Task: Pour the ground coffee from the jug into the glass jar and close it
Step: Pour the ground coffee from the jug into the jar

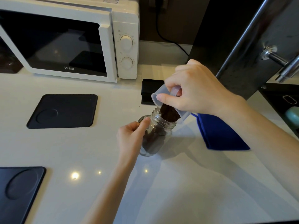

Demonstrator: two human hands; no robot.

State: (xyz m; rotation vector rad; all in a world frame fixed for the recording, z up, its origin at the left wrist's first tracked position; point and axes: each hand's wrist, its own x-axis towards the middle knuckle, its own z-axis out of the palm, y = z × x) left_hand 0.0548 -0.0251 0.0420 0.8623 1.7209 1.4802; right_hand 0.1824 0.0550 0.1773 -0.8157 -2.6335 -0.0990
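Observation:
A clear glass jar (159, 136) stands open-mouthed on the white counter, partly filled with dark ground coffee. My left hand (131, 137) wraps around its left side and holds it steady. My right hand (192, 91) grips the handle of a translucent plastic jug (182, 116), tipped steeply down with its lip at the jar's mouth. Dark ground coffee (169, 114) slides from the jug into the jar. Just behind the jar and my left fingers, a round metallic object (142, 119), possibly the jar's lid, is mostly hidden.
A white microwave (80, 38) stands at the back left. Two black mats (63, 111) (17, 191) lie on the left of the counter. A blue cloth (218, 135) lies right of the jar, a black block (149, 92) behind it. A dark cabinet with steel handles (275, 57) rises at right.

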